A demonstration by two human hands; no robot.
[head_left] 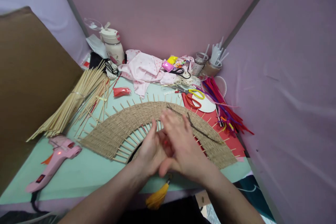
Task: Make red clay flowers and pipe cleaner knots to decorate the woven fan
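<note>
My left hand (152, 148) is turned palm up, its thumb pointing away from me. Over it lies my right hand (181, 143), fingers stretched out and slightly blurred, the palms facing each other. Between them shows a small red lump (168, 144), mostly hidden, so its kind is unclear. Under and beyond the hands rests an arched woven fan piece (115, 133) with thin sticks poking out of both edges. A dark bent twig (199, 129) lies across its right side. A yellow tassel (157, 196) hangs at the near table edge, below my hands.
A pink glue gun (54, 162) with a lit orange light lies left, near a bundle of bamboo sticks (70, 101). Behind are a red packet (122, 92), pink cloth (143, 68), a bottle (113, 45), scissors (193, 101) and pipe cleaners (223, 101). Cardboard (34, 87) stands left.
</note>
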